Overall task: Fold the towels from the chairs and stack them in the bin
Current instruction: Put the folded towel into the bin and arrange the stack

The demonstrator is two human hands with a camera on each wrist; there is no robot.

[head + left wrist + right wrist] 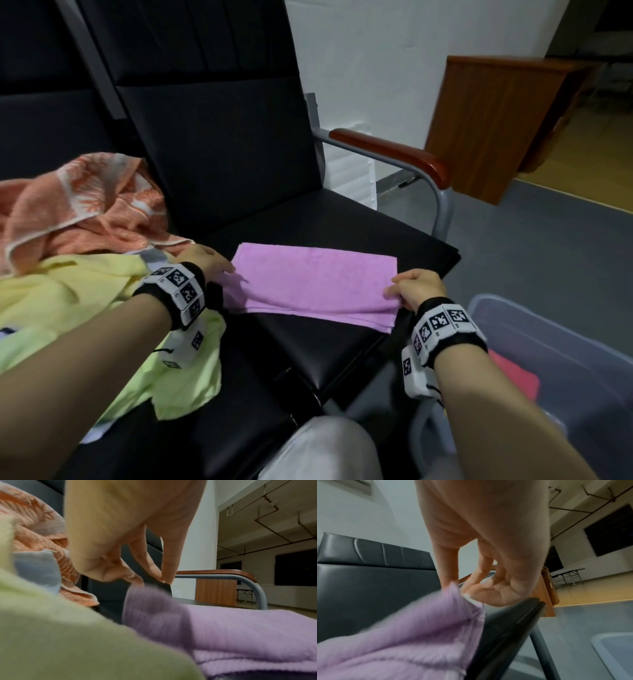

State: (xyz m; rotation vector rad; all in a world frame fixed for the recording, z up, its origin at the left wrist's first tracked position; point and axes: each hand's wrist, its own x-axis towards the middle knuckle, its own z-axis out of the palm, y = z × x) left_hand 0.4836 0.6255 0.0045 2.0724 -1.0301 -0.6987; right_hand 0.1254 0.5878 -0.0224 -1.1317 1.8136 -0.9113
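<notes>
A purple towel (pixel 315 284), folded to a long rectangle, lies on the black chair seat (pixel 325 346). My left hand (pixel 227 269) is at its left edge, where thumb and fingertips (pixel 164 578) pinch the raised end of the purple towel (pixel 240 635). My right hand (pixel 397 289) pinches the near right corner. In the right wrist view that corner of the purple towel (pixel 402 642) is lifted to the right hand (pixel 460 588). A clear plastic bin (pixel 548 329) stands on the floor at the lower right, with a folded red towel (pixel 513 373) inside.
A crumpled orange patterned towel (pixel 85 205) and a yellow-green towel (pixel 85 301) lie heaped on the neighbouring seat to the left. The chair's wooden armrest (pixel 394 150) is at the right, a wooden cabinet (pixel 496 120) behind it. My knee (pixel 325 448) is near the seat's front edge.
</notes>
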